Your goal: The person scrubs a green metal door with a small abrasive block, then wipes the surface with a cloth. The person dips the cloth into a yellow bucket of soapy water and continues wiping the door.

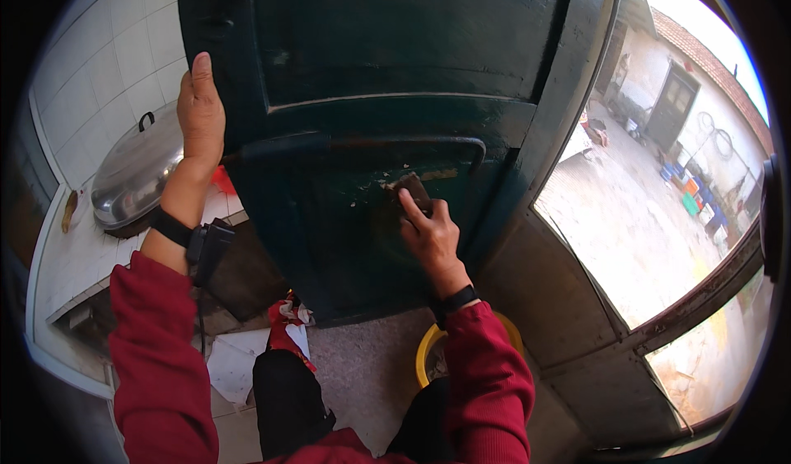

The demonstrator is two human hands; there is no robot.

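A dark green panelled door point(395, 50) stands before me, with a long metal bar handle point(395, 141) running across it. My left hand point(203, 115) grips the door's left edge, thumb up. In my right hand point(431, 232) is a small dark flat block or scraper point(411, 193), pressed against the lower panel below the bar, index finger laid along it. Beside the tool lies a rough patch point(439, 174) of pale and tan residue, and light flecks dot the paint around it. The far side of the tool is hidden by my fingers.
Left of the door, a tiled counter point(117, 255) bears a large domed metal lid point(139, 167). Below are red and white wrappers point(290, 331) and a white sheet point(236, 365). A yellow bucket point(422, 354) stands behind my right forearm. To the right, a framed opening point(624, 229) shows a courtyard.
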